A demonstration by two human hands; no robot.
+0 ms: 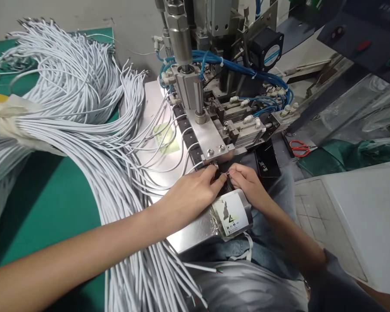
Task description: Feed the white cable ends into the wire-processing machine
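My left hand (195,190) and my right hand (247,180) meet at the front of a metal machine (208,130), just below its steel bracket. Both hands are closed in a pinch, fingertips almost touching, around a tiny wire end (225,174). A white cable (185,167) runs from the left into my left hand's fingers. A large bundle of white cables (84,112) lies across the green table (45,208) on the left and spills over my lap. A metal corner with a warning sticker (232,214) sits right beneath my hands.
Blue air hoses (240,69) and a black motor (268,52) crowd the machine's top. Red scissors (300,148) lie to the right of it. A white sheet (370,216) covers the lower right, beside a tiled floor. A yellow label (165,136) is stuck on the steel plate.
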